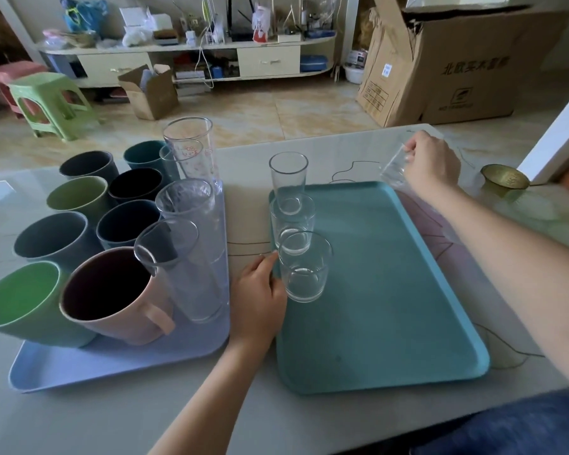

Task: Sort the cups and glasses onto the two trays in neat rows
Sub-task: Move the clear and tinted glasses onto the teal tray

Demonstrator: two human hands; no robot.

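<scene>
While the left hand (260,290) rests at the near left edge of the teal tray (408,290), its fingers partly curled and touching the nearest short glass (304,267) without closing around it, the right hand (431,162) holds a small clear glass (393,172) tilted in the air above the far right corner of this tray. Three short glasses stand in one row along the tray's left side; the middle glass (291,221) and the far glass (288,182) are close behind the nearest one. On the lavender tray (112,366) the coloured cups, such as the pink mug (112,297) and the green cup (23,297), and the tall glasses (191,224) are already arranged. I judge the step in hand is bringing one more glass to the teal tray. Next it needs to be turned upright and set down, probably beginning a second row or extending the first.
</scene>
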